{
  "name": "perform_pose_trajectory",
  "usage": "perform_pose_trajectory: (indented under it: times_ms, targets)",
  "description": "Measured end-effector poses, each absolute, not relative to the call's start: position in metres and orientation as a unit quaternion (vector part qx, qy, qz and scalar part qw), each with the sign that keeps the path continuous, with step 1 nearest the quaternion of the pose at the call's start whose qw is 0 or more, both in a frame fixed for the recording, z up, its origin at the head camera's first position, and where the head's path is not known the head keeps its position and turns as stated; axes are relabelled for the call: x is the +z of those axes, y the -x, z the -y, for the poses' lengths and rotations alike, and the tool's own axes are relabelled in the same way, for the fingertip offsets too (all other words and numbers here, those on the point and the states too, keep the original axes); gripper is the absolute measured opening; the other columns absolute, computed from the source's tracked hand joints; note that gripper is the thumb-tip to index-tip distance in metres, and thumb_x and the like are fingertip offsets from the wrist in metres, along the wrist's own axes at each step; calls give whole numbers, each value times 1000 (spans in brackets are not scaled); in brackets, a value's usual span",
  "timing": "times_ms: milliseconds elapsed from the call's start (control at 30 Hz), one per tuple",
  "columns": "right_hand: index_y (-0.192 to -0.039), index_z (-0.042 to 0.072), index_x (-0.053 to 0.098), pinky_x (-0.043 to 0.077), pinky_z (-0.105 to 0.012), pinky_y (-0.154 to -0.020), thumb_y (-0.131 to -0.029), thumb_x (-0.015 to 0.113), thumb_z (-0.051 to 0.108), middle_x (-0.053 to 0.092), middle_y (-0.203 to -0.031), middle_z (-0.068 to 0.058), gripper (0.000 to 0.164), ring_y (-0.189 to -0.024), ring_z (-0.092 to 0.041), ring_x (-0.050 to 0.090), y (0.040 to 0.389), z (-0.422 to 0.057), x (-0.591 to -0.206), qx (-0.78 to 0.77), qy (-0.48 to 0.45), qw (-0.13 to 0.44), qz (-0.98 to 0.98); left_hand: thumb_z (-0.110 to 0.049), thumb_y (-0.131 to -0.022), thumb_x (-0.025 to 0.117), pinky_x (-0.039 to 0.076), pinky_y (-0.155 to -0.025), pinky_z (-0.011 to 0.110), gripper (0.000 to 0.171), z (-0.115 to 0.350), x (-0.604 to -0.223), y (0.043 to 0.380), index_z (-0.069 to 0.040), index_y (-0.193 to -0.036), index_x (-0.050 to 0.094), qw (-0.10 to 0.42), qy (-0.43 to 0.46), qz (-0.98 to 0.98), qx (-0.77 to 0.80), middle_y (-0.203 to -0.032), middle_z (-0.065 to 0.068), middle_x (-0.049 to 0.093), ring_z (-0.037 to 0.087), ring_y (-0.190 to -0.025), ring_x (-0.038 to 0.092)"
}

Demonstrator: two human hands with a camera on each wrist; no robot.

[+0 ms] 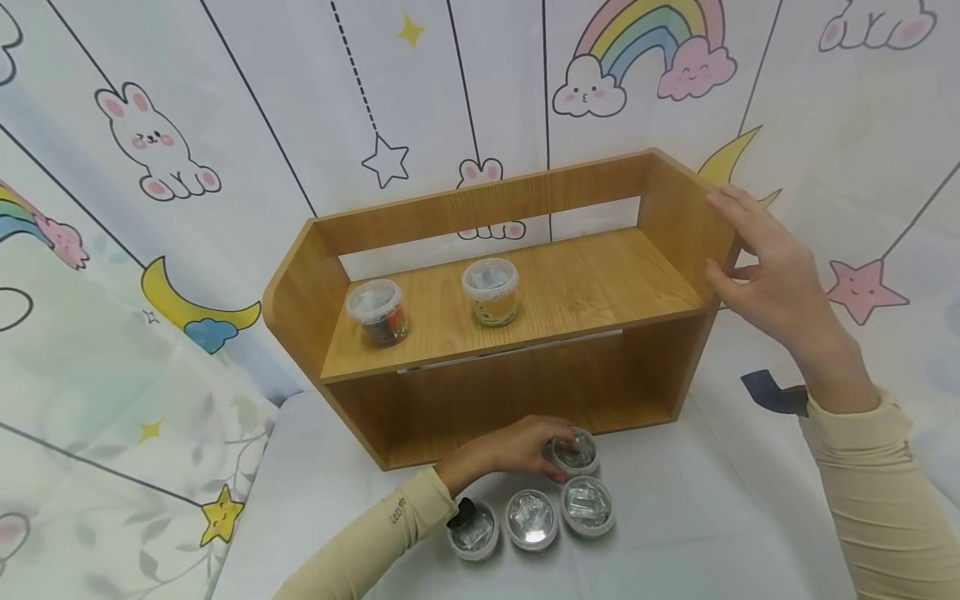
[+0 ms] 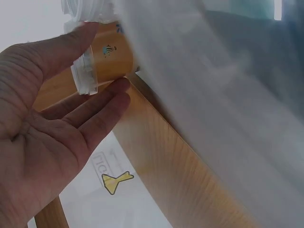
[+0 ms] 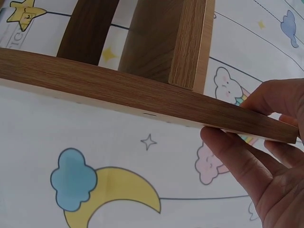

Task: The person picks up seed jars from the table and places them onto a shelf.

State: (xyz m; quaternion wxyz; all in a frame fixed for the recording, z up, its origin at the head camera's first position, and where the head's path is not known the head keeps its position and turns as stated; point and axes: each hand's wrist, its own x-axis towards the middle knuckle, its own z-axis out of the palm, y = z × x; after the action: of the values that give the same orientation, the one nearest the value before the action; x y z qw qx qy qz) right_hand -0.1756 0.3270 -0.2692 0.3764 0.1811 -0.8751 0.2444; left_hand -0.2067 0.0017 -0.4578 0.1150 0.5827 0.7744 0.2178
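Note:
My left hand (image 1: 525,446) grips a clear-lidded plastic tub (image 1: 576,454) on the table, in front of the wooden shelf (image 1: 517,367). In the left wrist view that tub (image 2: 114,59) shows an orange label with a small bee, the thumb on one side and fingers on the other. My right hand (image 1: 772,271) holds the upper edge of the shelf's right side panel (image 1: 686,225). The right wrist view has this panel (image 3: 118,92) between the thumb and fingers of that hand (image 3: 270,175).
Three more tubs stand close together near the left hand: one (image 1: 587,507), another (image 1: 532,521) and a third (image 1: 474,533) by the left wrist. On the upper board are a red-and-dark-labelled tub (image 1: 382,321) and a yellow-labelled one (image 1: 492,296). A patterned curtain (image 1: 262,100) hangs behind.

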Motion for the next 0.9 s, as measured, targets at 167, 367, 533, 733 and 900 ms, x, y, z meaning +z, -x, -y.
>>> perform_pose_trajectory:
  times_ms: [167,367,533,733,900]
  targets:
    - [-151,16,42,33,2,-75,-76,72,-16,36,-156,-1,87,-131,-31,48,176,-327,-269,245,-183,379,874,-16,-78,85,40,-95,12,34,-3,-455,206,-9,-107,68,104,-589,-772,217,-114,1,65,3,-110,55]
    - [-149,14,44,34,2,-75,-74,73,-17,38,-155,-1,86,-132,-30,47,176,-328,-270,242,-193,388,868,-18,-78,85,40,-94,12,34,-3,-455,204,-11,-107,69,100,-585,-778,206,-116,-1,65,2,-110,56]
    - [-150,14,43,35,2,-75,-74,72,-18,38,-155,-1,87,-131,-29,48,177,-329,-271,240,-199,390,867,-19,-79,85,42,-91,11,33,-3,-452,202,-11,-106,69,103,-584,-778,208,-115,-1,65,1,-107,56]
    - [-150,14,44,34,2,-75,-74,72,-18,38,-155,-2,87,-132,-28,47,177,-330,-271,242,-198,390,866,-18,-79,85,43,-88,12,33,-1,-441,200,-12,-107,69,106,-579,-778,221,-114,-3,65,0,-104,56]
    - [-149,12,45,34,2,-75,-73,72,-19,39,-155,-4,86,-132,-29,47,176,-330,-271,246,-198,390,865,-17,-81,83,42,-92,11,32,1,-430,199,-12,-109,70,102,-577,-779,224,-118,-2,64,0,-109,55]
